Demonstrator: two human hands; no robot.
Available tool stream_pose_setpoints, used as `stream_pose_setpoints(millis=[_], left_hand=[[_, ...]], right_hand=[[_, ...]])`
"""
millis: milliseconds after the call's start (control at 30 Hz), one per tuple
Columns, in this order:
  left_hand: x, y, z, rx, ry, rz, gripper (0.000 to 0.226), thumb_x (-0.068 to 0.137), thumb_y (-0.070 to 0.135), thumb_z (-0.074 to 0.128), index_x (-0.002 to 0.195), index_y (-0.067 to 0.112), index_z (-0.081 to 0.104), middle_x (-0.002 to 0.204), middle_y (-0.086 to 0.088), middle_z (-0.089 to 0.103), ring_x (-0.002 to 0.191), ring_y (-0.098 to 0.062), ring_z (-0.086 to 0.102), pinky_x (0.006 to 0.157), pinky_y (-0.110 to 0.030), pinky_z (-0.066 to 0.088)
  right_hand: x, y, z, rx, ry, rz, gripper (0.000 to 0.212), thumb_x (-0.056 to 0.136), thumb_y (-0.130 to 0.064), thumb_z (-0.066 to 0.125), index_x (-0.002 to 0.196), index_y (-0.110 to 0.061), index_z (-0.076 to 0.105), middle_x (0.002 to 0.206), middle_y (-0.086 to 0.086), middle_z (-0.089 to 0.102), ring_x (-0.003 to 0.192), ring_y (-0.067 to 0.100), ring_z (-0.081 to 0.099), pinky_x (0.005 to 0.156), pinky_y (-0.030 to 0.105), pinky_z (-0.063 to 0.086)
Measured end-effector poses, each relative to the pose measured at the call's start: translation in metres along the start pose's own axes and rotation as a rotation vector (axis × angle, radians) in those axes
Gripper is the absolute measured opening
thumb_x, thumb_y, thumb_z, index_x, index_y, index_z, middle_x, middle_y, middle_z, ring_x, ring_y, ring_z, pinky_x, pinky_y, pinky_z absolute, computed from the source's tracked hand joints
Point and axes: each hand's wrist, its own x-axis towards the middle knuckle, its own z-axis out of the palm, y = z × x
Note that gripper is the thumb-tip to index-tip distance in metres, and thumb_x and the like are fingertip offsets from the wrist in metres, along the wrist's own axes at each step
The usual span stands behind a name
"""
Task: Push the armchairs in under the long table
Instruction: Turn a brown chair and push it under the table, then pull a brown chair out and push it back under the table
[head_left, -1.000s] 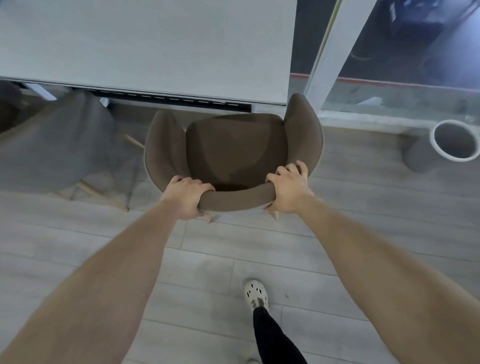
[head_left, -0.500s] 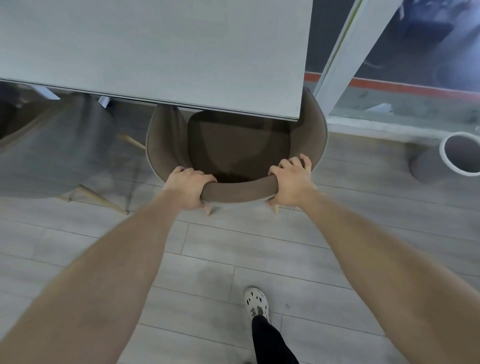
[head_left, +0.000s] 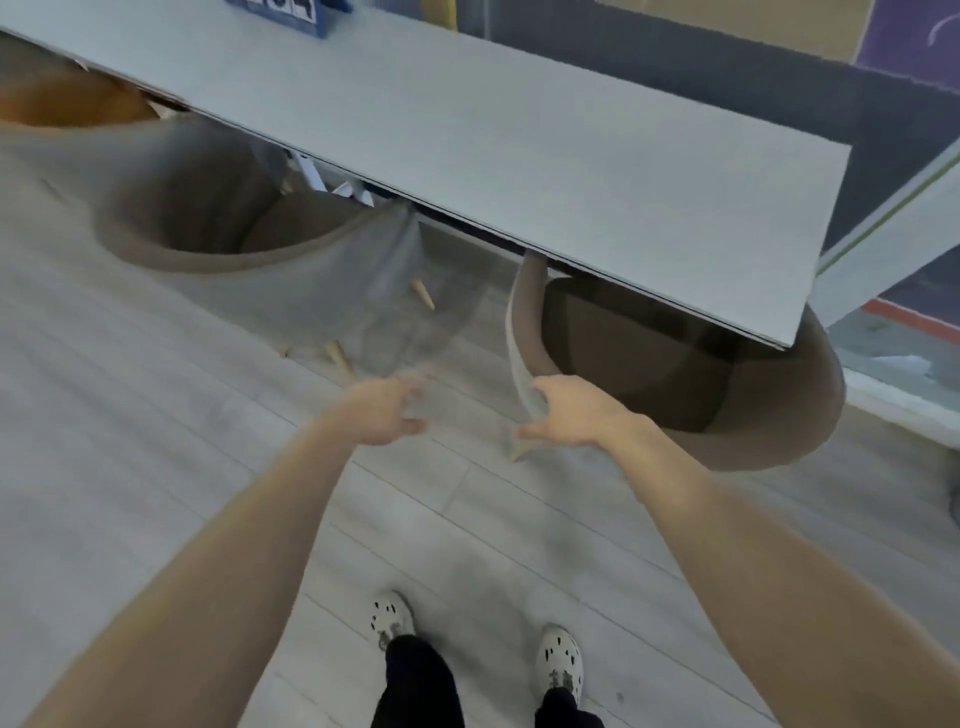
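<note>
- Armchairs first: the brown armchair that both hands gripped by its back rail half a second ago now sits with its seat part-way under the counter, at the counter's right-hand end, its rounded back standing out past the edge.
- Fingers outward: the right hand has slid off the rail to the chair's left flank, fingers loosely spread and only brushing the upholstery edge (not clamped on it, as far as the blur lets me tell).
- The left hand has let go altogether and hangs in the air between the two chairs, fingers half-curled around nothing; it is smeared by motion.
- The view has swung leftward too, bringing the grey armchair into the middle of the picture.
- My reading: the brown chair is done, or close to it, and the grey one is next. Most of its seat lies clear of the counter edge, so it needs a fair push.
- The counter is a long pale slab, nearly bare, with a blue object at its far edge.
- An orange seat shows at far left, partly under the counter.
- The floor is pale grey planking; a glass wall with a white frame post stands just beyond the counter's right end.
- Two white clogs stand well back from both chairs.
</note>
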Motion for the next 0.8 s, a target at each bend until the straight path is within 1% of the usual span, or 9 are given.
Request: stream_pose_setpoints(millis=[33,100,233,367,500,633,800], left_hand=[[-0.01,-0.037,-0.004,-0.036,-0.014,-0.046,0.065,0.098,0.047,0.077,0.153,0.017,0.056,0.149,-0.011,0.063,0.134,-0.032,0.061,0.113,-0.038,0.046],[-0.028,-0.107,-0.012,-0.083,-0.034,-0.125,0.061,0.098,0.048,0.077,0.149,0.021,0.059,0.143,-0.008,0.066,0.128,-0.028,0.064,0.111,-0.038,0.049],[-0.047,-0.235,-0.045,-0.109,-0.007,-0.182,0.06,0.097,0.054,0.075,0.147,0.025,0.059,0.141,-0.002,0.068,0.123,-0.024,0.066,0.11,-0.041,0.052],[-0.065,-0.329,-0.088,-0.141,0.034,-0.165,0.058,0.099,0.054,0.072,0.149,0.026,0.057,0.14,0.0,0.067,0.124,-0.023,0.066,0.108,-0.04,0.052],[-0.069,-0.418,-0.122,-0.131,0.072,-0.183,0.059,0.1,0.056,0.07,0.149,0.028,0.056,0.141,0.0,0.067,0.125,-0.025,0.065,0.109,-0.045,0.053],[-0.058,-0.508,-0.158,-0.155,0.076,-0.212,0.058,0.099,0.054,0.071,0.149,0.028,0.057,0.142,0.001,0.066,0.124,-0.023,0.065,0.109,-0.045,0.053],[-0.025,-0.619,-0.218,-0.114,0.123,-0.221,0.054,0.102,0.051,0.07,0.149,0.025,0.059,0.141,0.0,0.067,0.125,-0.024,0.066,0.107,-0.041,0.053]], right_hand=[[0.008,-0.028,0.0,-0.01,-0.007,-0.021,0.086,0.091,-0.06,0.079,0.158,-0.014,0.051,0.16,0.013,0.055,0.145,0.032,0.052,0.117,0.041,0.044],[0.025,-0.082,-0.003,-0.04,-0.032,-0.049,0.083,0.094,-0.059,0.077,0.158,-0.014,0.049,0.161,0.012,0.053,0.148,0.032,0.049,0.118,0.041,0.041],[0.065,-0.194,-0.017,-0.095,-0.001,-0.087,0.078,0.098,-0.055,0.074,0.161,-0.016,0.048,0.164,0.012,0.051,0.15,0.032,0.048,0.118,0.039,0.039],[0.106,-0.298,-0.026,-0.121,-0.004,-0.111,0.075,0.101,-0.051,0.072,0.161,-0.014,0.048,0.163,0.012,0.052,0.151,0.031,0.047,0.12,0.039,0.037],[0.162,-0.386,-0.037,-0.1,0.026,-0.147,0.069,0.1,-0.052,0.072,0.155,-0.014,0.054,0.158,0.011,0.057,0.145,0.03,0.052,0.117,0.043,0.043],[0.227,-0.463,-0.055,-0.105,0.023,-0.192,0.077,0.1,-0.053,0.073,0.162,-0.016,0.047,0.165,0.008,0.05,0.152,0.028,0.046,0.122,0.041,0.039],[0.333,-0.562,-0.078,-0.106,0.031,-0.231,0.074,0.097,-0.055,0.075,0.158,-0.02,0.052,0.153,0.006,0.059,0.138,0.026,0.058,0.112,0.042,0.05]])
